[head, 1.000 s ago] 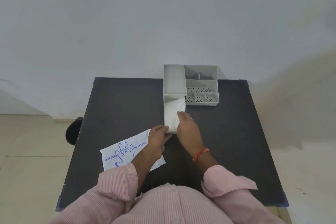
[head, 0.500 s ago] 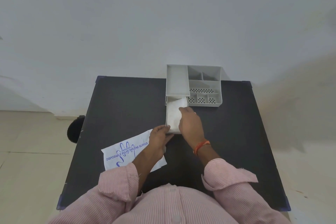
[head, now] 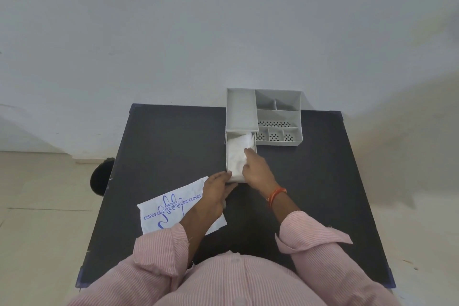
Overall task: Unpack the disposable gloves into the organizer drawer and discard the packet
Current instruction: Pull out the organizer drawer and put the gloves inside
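Note:
A grey organizer [head: 278, 117] stands at the far edge of the black table [head: 173, 146]. Its drawer [head: 227, 156] is pulled out toward me and holds a wad of clear white gloves [head: 236, 154]. My right hand [head: 257, 169] lies flat on the gloves, fingers pointing into the drawer. My left hand [head: 218, 189] grips the drawer's near left corner. The white packet [head: 169, 208], printed in blue "Disposable Polyethylene Gloves", lies flat on the table, partly under my left forearm.
The organizer's right side has several open compartments [head: 277, 136], some with perforated floors. A dark round object [head: 99, 176] sits on the floor by the table's left edge. A white wall rises just behind the table.
My right hand has slid a little farther into the drawer over the gloves. My left hand stays at the drawer's corner. The view has shifted slightly.

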